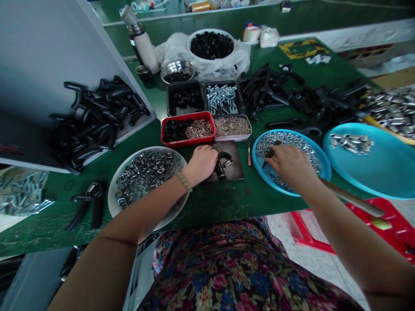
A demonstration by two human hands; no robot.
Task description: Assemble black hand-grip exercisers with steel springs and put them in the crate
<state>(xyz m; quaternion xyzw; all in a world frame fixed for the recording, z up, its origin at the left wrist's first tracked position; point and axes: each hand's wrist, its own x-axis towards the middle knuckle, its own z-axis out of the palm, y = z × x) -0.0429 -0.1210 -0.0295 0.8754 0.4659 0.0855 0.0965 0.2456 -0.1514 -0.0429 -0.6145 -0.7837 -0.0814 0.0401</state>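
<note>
Our left hand (pixel 203 159) lies over the left edge of a dark metal plate (pixel 236 170), its fingers bent in against a black hook-shaped part (pixel 224 165) that lies on the plate with a silver bit inside its curve. The fingertips are partly hidden, so we cannot tell whether they pinch the part or only touch it. A beaded bracelet (pixel 183 181) circles our left wrist. Our right hand (pixel 292 164) is closed around a hammer (pixel 353 198) near its dark head, over a blue tray (pixel 325 168) of metal nuts (pixel 303 141); the wooden handle sticks out past our forearm.

Between plate and blue tray we see a slim tool with a pink handle (pixel 249 160). Just left of the plate, under our left forearm, a white bowl (pixel 111 194) holds metal rings (pixel 147 168). Behind the plate stand a red bin (pixel 189 141) and a pale bin (pixel 234 138), both with small pins, and beyond them a black tray of bolts (pixel 223 98).

Farther out on the green surface (pixel 220 205), we have a black-handled tool with a coil spring (pixel 87 201) at the left, black handles (pixel 94 116) piled in a grey box (pixel 61 34), and a second blue tray (pixel 372 172) of silver pieces (pixel 352 143) at the right.
</note>
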